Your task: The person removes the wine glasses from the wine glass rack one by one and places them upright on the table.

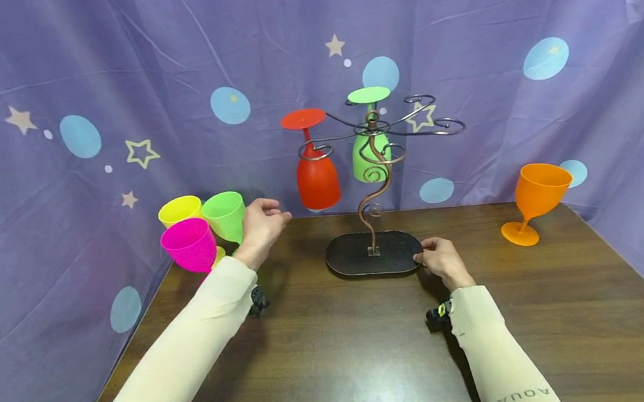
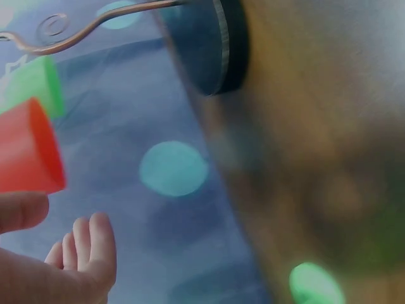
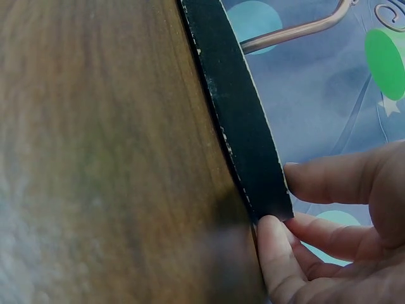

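Observation:
A wine glass rack of curled metal arms rises on a wavy copper stem from a black oval base. Upside down in its arms hang a red goblet and a light green goblet. My right hand grips the base's right end, thumb along the upper edge and fingers at its side in the right wrist view. Between the red goblet and an upright green goblet, my left hand is raised, holding nothing. Its fingers extend loosely, near the red goblet in the left wrist view.
A magenta goblet and a yellow goblet stand by the upright green one at the table's left edge. An orange goblet stands at the right on the wooden table. Behind hangs a purple curtain.

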`<state>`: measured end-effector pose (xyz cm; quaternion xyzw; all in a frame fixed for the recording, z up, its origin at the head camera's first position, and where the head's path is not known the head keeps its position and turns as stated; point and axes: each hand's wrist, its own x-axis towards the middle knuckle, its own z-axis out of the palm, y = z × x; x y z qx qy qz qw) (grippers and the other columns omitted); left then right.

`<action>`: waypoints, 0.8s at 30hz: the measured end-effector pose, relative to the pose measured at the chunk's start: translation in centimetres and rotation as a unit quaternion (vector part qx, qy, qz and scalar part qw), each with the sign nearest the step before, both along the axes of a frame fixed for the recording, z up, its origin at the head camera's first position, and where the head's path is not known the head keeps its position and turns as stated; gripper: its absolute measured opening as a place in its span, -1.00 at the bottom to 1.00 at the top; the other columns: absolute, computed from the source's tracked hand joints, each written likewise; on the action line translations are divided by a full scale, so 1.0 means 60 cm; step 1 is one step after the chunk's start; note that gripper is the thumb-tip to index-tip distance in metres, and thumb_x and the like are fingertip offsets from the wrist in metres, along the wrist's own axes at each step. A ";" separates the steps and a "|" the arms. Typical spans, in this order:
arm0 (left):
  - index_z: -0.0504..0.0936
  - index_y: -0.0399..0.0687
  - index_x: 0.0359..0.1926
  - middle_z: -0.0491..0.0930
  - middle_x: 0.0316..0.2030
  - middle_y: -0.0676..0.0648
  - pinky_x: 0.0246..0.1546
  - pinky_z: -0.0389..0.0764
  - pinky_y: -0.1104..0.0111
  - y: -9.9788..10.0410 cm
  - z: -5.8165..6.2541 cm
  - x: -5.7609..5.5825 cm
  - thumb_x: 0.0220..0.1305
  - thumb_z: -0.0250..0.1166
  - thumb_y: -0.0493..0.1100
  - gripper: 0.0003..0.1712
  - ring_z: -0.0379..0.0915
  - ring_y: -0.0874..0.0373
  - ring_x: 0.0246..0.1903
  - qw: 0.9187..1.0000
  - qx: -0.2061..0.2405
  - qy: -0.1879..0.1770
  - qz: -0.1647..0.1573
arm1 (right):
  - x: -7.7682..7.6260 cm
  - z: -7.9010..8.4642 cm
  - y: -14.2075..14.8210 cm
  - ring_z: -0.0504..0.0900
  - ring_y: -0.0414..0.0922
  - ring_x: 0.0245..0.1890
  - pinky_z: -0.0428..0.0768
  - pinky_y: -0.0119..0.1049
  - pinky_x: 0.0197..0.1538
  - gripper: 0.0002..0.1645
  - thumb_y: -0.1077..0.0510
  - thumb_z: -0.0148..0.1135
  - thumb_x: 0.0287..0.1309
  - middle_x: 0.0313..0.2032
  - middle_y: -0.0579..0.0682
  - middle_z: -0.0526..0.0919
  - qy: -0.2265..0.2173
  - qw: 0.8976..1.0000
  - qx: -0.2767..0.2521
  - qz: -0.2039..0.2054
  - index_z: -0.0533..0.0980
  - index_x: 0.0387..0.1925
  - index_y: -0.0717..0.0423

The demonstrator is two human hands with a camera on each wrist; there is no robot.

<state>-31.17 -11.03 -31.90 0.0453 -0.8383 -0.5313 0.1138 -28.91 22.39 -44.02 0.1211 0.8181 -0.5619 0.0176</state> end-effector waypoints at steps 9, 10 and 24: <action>0.44 -0.30 0.01 0.50 -0.15 -0.26 -0.04 0.45 0.26 0.000 0.089 0.001 0.05 0.36 -0.29 -0.53 0.48 -0.06 -0.15 0.986 -0.080 0.144 0.024 | 0.001 0.003 0.001 0.50 -0.11 -0.37 0.54 -0.33 -0.37 -0.50 0.36 0.20 0.11 -0.21 0.17 0.51 -0.004 1.000 0.012 0.002 0.35 0.11 0.43; 0.43 -0.30 0.02 0.47 -0.15 -0.25 -0.02 0.41 0.26 0.001 0.099 0.001 0.05 0.36 -0.27 -0.51 0.44 -0.06 -0.13 0.981 -0.103 0.164 0.022 | 0.001 0.003 0.001 0.50 -0.11 -0.36 0.54 -0.32 -0.36 -0.50 0.36 0.20 0.11 -0.22 0.17 0.51 -0.005 1.000 0.013 0.003 0.36 0.11 0.42; 0.56 -0.20 0.00 0.43 -0.14 -0.22 -0.03 0.37 0.16 0.026 0.163 -0.007 0.01 0.35 -0.37 -0.55 0.32 -0.14 -0.12 0.846 -0.330 0.414 -0.067 | 0.002 0.002 0.000 0.52 -0.11 -0.35 0.52 -0.32 -0.32 -0.50 0.34 0.22 0.11 -0.21 0.18 0.53 -0.002 0.999 0.034 0.003 0.37 0.10 0.41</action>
